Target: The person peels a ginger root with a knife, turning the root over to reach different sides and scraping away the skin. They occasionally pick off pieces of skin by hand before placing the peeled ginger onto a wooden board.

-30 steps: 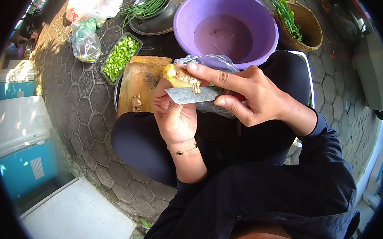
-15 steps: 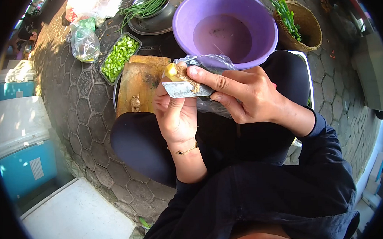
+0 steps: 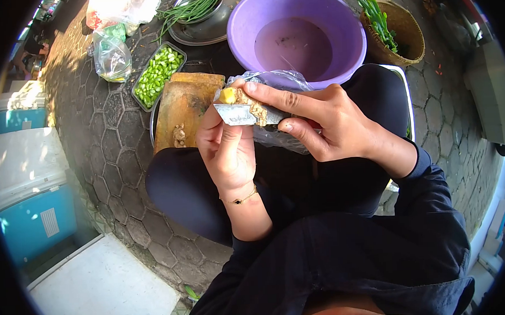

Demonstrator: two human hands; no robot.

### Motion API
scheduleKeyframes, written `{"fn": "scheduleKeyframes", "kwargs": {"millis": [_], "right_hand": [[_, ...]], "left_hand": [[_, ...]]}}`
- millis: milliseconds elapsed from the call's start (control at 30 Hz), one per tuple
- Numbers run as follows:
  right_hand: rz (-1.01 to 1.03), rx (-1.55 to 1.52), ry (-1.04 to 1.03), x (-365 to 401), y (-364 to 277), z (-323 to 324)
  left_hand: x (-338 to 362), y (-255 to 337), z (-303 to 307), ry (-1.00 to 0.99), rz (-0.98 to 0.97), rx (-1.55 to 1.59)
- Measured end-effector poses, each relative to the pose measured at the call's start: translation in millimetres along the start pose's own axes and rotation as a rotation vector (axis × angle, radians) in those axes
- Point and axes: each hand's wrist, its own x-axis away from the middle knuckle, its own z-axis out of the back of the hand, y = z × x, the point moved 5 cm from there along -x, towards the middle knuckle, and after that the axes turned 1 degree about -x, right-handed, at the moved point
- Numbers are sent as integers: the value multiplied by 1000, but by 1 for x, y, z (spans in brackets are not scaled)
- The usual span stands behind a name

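My left hand (image 3: 228, 153) is closed around a knobby piece of ginger-like root (image 3: 227, 95), whose pale yellow flesh shows at one end. Wrapped round a knife, my right hand (image 3: 338, 123) has its forefinger stretched over the root and its thumb near the blade. The wide grey knife blade (image 3: 232, 115) lies against the root, its handle hidden in my right hand. Brown scraps of peel (image 3: 257, 113) cling to the blade. Below the hands and behind them is a clear plastic bag (image 3: 286, 81).
A wooden cutting board (image 3: 191, 106) with a small piece of root (image 3: 179, 135) lies left. Around it are a tray of green pods (image 3: 157, 74), long beans (image 3: 192, 13), a purple basin (image 3: 352, 52) holding some water, a woven basket (image 3: 408, 35) and plastic bags (image 3: 112, 59).
Both hands have shifted slightly with the root and knife. More peel now hangs down over the blade's face.
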Motion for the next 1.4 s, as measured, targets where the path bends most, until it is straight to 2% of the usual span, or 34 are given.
{"fn": "scheduleKeyframes", "kwargs": {"millis": [167, 233, 467, 533, 567, 633, 767, 833, 900, 933, 1067, 1167, 1267, 1400], "right_hand": [[-89, 86, -113, 3, 1, 0], [-77, 30, -27, 3, 3, 0], [-61, 53, -34, 1, 8, 0], [-32, -147, 45, 1, 14, -2], [-30, -146, 45, 2, 13, 2], [-412, -462, -119, 1, 19, 4], [-523, -602, -34, 3, 19, 8], [-505, -566, -38, 3, 21, 8], [-252, -391, -156, -3, 12, 7], [-220, -363, -146, -3, 13, 5], [-278, -361, -64, 0, 18, 6], [-292, -268, -156, 0, 16, 5], [-176, -148, -168, -1, 11, 1], [-158, -41, -239, -1, 7, -2]], "left_hand": [[-3, -5, 0, 50, 36, -33], [-3, -7, 2, 37, 40, -16], [-7, -7, 2, 126, 139, 23], [-9, -6, -2, 157, 166, 22], [-10, -6, -2, 189, 190, 22], [-12, -6, -1, 213, 197, 11], [-10, -5, 6, 279, 228, 1], [-10, -5, 7, 285, 222, 22], [-11, -5, 6, 292, 217, 43], [-12, -5, 4, 302, 206, 68], [-13, -5, 1, 307, 234, 206], [-12, -6, 0, 224, 260, 327], [-10, -10, 5, 257, 258, 368], [-7, -11, 11, 222, 261, 408]]}}
